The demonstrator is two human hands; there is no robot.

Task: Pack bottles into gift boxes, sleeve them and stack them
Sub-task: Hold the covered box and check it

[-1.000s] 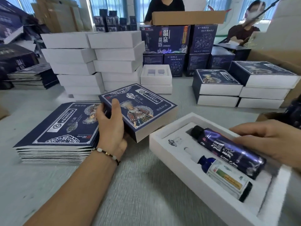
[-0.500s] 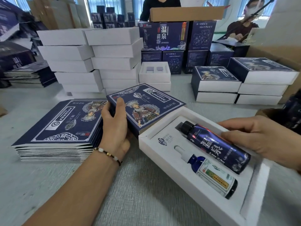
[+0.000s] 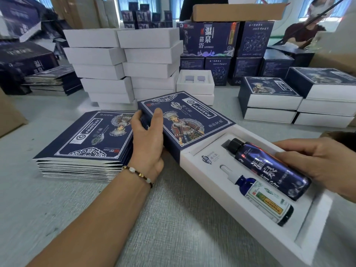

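Left fingers: thumb (image 3: 157, 120) laid flat on the printed top of the navy sleeve (image 3: 185, 120), the other fingers curled round its left edge; the left hand (image 3: 148, 139) grips the sleeve.
Left arm: forearm runs in from the near left edge, wrist bent up, a beaded bracelet (image 3: 138, 174) on it.
Sleeve: its open right end meets the far-left end of the white gift box (image 3: 217, 193); whether the box end is already inside cannot be told.
Right fingers: extended along the right side of the purple bottle (image 3: 269, 168), tips touching it; the right hand (image 3: 323, 162) rests there with no clear curl round it.
Right arm: cut off by the right edge past the wrist.
Bottles: the purple bottle lies in the far slot of the box's white tray, black cap to the far left; the blue dropper bottle (image 3: 260, 197) lies in the near slot beside it.
Flat sleeves (image 3: 84, 139): a stack on the grey table (image 3: 173, 218), left of the gripped sleeve and partly behind the left hand.
Far side: white box stacks (image 3: 123, 64), sleeved boxes (image 3: 269, 97) stacked at right.
Hard to make out: print on the labels is blurred; two people at the far edge are cropped by the top of the frame.
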